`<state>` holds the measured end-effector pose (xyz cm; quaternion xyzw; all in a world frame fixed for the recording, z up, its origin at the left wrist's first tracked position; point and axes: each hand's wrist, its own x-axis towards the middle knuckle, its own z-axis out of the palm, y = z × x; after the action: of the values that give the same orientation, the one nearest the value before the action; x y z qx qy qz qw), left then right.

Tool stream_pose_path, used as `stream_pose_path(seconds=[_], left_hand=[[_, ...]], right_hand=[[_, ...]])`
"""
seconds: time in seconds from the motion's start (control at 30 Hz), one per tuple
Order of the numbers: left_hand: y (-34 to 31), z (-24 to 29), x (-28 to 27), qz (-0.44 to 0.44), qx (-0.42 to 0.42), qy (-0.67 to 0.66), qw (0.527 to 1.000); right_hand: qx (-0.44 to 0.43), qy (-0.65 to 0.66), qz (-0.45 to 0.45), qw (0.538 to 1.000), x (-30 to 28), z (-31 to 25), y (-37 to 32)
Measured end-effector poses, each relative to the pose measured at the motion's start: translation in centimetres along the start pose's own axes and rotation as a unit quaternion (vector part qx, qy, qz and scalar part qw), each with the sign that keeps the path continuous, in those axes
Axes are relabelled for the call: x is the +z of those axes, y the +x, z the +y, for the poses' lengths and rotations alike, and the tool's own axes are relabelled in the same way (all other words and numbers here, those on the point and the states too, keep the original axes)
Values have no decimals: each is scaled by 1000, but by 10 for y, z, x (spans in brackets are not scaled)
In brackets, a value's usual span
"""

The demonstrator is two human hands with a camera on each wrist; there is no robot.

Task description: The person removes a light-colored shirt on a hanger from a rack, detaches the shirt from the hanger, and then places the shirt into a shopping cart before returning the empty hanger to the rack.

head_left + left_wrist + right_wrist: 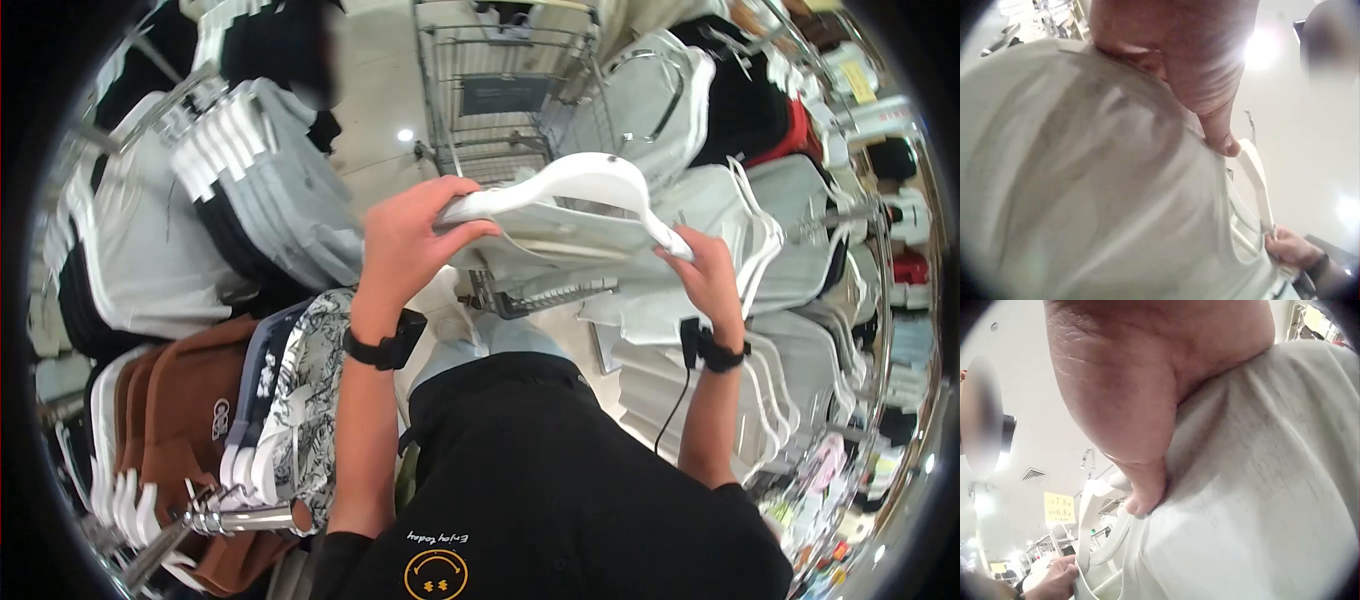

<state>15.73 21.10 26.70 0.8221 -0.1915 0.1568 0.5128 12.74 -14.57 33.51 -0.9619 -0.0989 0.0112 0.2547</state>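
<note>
A pale garment hangs on a white clothes hanger held up in front of the body. My left hand grips one shoulder of the garment and hanger, with the thumb on the near side. At the opposite shoulder, my right hand pinches the garment between thumb and fingers. In the left wrist view the pale cloth drapes below the hand, and part of the hanger shows at the neckline. The right wrist view shows the right thumb against the cloth; the other fingers are hidden behind it.
Ahead stands a metal shopping cart on the tiled floor. Racks of hung clothes flank both sides, with grey tops and brown garments on the left and white garments on the right. A rail end juts out at the lower left.
</note>
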Motion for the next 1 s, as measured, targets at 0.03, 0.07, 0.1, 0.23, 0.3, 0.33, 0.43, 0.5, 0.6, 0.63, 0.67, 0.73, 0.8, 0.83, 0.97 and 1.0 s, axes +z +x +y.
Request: stream_pose_path(seconds=[0.03, 0.07, 0.1, 0.23, 0.3, 0.33, 0.43, 0.5, 0.6, 0.63, 0.67, 0.73, 0.8, 0.83, 0.97, 1.0], left_hand=[[0, -5, -5, -6, -24, -1, 1000], [-1, -11, -11, 11, -21, 11, 1000], [-3, -18, -16, 1, -56, -3, 998], [-31, -59, -10, -19, -171, -77, 982], [-49, -83, 5, -16, -217, -152, 964], [-58, -95, 14, -36, -221, -159, 961], [-71, -110, 20, -74, -247, -145, 955], [-71, -117, 18, -93, -263, -126, 952], [-60, -131, 8, 94, -317, -185, 926], [-57, -134, 7, 152, -318, -223, 909], [-49, -128, 2, 181, -314, -257, 896], [-31, -116, -3, 207, -310, -292, 881], [-25, -114, -3, 300, -278, -459, 789], [-26, -126, -4, 297, -271, -499, 767], [-49, -168, 9, 332, -236, -630, 661], [-55, -168, 15, 333, -239, -629, 661]], right_hand=[[4, -1, 5, 1000, -5, -3, -3], [7, -2, 15, 1000, -12, -5, -5], [19, 10, 23, 1000, -19, -5, -7], [56, 65, 46, 995, -46, 12, -14], [66, 78, 52, 993, -55, 15, -16], [67, 84, 76, 991, -60, 16, -16], [55, 87, 112, 988, -74, 18, -15], [62, 77, 131, 986, -87, 25, -16], [44, -17, 169, 984, -100, 20, -15], [23, -38, 198, 979, -98, 12, -12], [29, -46, 202, 978, -102, 11, -12], [52, -67, 210, 974, -107, 12, -11], [68, -64, 209, 973, -111, 12, -11], [64, -41, 222, 972, -112, 12, -10], [70, 13, 261, 963, -119, 7, -12], [81, 0, 272, 959, -123, 3, -15]])
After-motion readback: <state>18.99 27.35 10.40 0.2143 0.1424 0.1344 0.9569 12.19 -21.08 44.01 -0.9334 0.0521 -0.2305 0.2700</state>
